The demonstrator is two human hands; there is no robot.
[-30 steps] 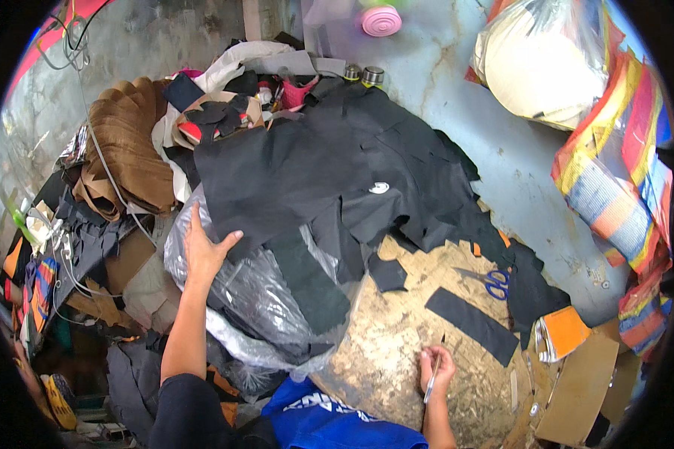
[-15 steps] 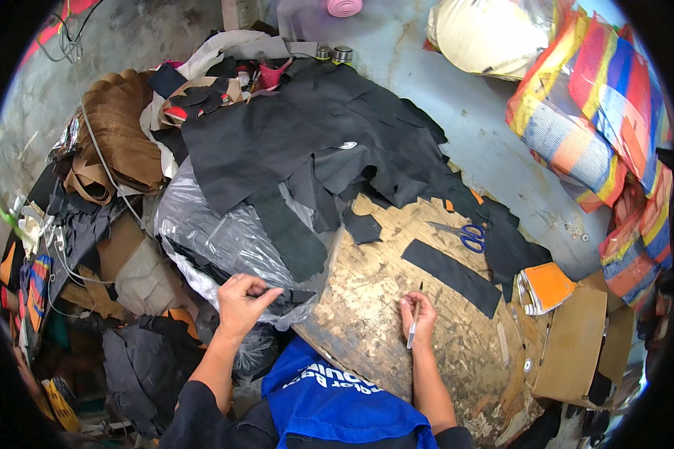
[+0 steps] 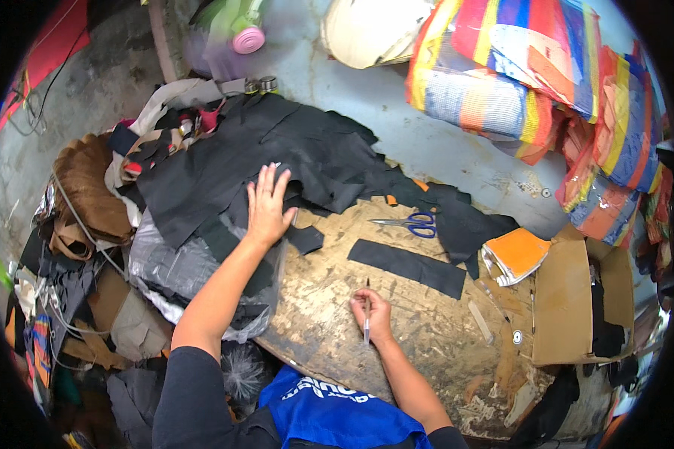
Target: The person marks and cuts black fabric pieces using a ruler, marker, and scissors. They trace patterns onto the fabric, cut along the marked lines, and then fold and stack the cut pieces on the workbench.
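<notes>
My left hand (image 3: 268, 206) lies open, fingers spread, on a heap of black sheet material (image 3: 202, 161). In my right hand (image 3: 372, 313), above the wooden worktop (image 3: 329, 322), a slim silver pen (image 3: 366, 327) is pinched, its dark end pointing away from me. Beyond that hand a black rectangular strip (image 3: 406, 268) lies flat. Scissors with blue handles (image 3: 421, 224) rest farther back, blades toward the left. A small angular black piece (image 3: 305, 239) sits by the heap's near edge, right of my left hand.
A clear plastic bag (image 3: 168, 258) bulges at the worktop's left. On the right are an orange folded piece (image 3: 517, 254), an open cardboard box (image 3: 565, 307) and a white-ringed disc (image 3: 517, 337). Striped woven bags (image 3: 494, 97) stand at the back right; a brown roll (image 3: 90, 187) at far left.
My left hand has moved forward from the plastic bag's near edge onto the black heap and opened flat; the dark scrap by it is gone from its fingers. The view has turned right.
</notes>
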